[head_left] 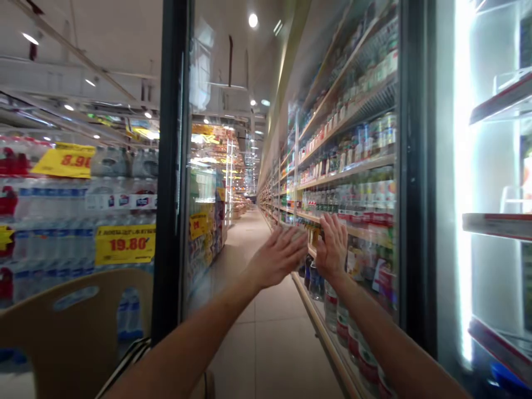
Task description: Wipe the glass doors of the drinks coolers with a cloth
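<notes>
Both my hands are raised against a glass fridge door that stands swung out in front of me. My left hand has its fingers stretched out and tilted right, and it holds nothing. My right hand lies flat on the glass with its fingers spread upward. Through and in the glass I see shelves of bottles and jars and a long store aisle. The door's black frame runs down just right of my right hand.
The open lit fridge interior with white shelves is at the far right. At left stand stacked water bottles with yellow price signs. A tan plastic chair back sits at the lower left. Another black door frame rises left of centre.
</notes>
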The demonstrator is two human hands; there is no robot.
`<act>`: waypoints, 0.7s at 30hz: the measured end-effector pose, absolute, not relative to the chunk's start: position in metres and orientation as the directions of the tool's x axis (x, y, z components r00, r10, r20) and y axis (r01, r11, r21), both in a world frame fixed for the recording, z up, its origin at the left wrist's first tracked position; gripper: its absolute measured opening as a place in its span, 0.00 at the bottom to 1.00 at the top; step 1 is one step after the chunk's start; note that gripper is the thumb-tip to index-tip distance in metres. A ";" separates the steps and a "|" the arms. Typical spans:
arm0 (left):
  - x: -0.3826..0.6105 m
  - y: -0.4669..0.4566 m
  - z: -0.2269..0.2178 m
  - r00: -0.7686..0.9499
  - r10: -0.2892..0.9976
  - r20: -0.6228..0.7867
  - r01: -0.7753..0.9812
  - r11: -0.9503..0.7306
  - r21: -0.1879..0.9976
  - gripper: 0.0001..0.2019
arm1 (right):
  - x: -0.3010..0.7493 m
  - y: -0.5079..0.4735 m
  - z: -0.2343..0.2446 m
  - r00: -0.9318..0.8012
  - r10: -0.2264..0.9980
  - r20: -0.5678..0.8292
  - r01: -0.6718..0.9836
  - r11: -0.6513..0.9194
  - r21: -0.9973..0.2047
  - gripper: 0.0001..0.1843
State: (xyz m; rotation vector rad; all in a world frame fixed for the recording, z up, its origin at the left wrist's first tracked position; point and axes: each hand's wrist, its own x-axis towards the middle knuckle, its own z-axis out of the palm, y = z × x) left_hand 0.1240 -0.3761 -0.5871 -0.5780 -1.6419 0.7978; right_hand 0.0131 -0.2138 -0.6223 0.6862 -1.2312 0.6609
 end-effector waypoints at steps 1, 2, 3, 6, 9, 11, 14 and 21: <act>0.123 -0.376 -0.589 -0.237 0.774 0.587 -0.025 0.599 -0.800 0.18 | 0.013 -0.213 -0.622 0.201 0.080 0.976 -0.767 0.632 0.107 0.25; 0.124 -0.380 -0.585 -0.246 0.764 0.596 -0.035 0.608 -0.793 0.18 | 0.013 -0.213 -0.623 0.197 0.079 0.977 -0.767 0.633 0.104 0.26; 0.127 -0.388 -0.576 -0.243 0.718 0.652 -0.070 0.658 -0.750 0.18 | 0.013 -0.213 -0.623 0.194 0.079 0.978 -0.769 0.632 0.102 0.26; 0.142 -0.416 -0.539 -0.091 0.412 0.907 -0.222 0.879 -0.421 0.19 | 0.013 -0.214 -0.623 0.195 0.080 0.978 -0.772 0.627 0.103 0.26; 0.147 -0.420 -0.530 0.054 0.225 0.973 -0.246 0.947 -0.205 0.21 | 0.012 -0.215 -0.623 0.198 0.075 0.977 -0.772 0.626 0.109 0.27; 0.142 -0.406 -0.549 -0.001 0.352 0.936 -0.215 0.914 -0.344 0.19 | 0.012 -0.215 -0.623 0.210 0.074 0.975 -0.774 0.622 0.120 0.27; 0.133 -0.385 -0.579 -0.149 0.665 0.732 -0.101 0.726 -0.680 0.16 | 0.011 -0.214 -0.623 0.226 0.069 0.972 -0.776 0.615 0.137 0.27; 0.153 -0.432 -0.526 0.019 0.327 0.945 -0.209 0.925 -0.317 0.20 | 0.011 -0.215 -0.623 0.201 0.071 0.977 -0.767 0.631 0.112 0.27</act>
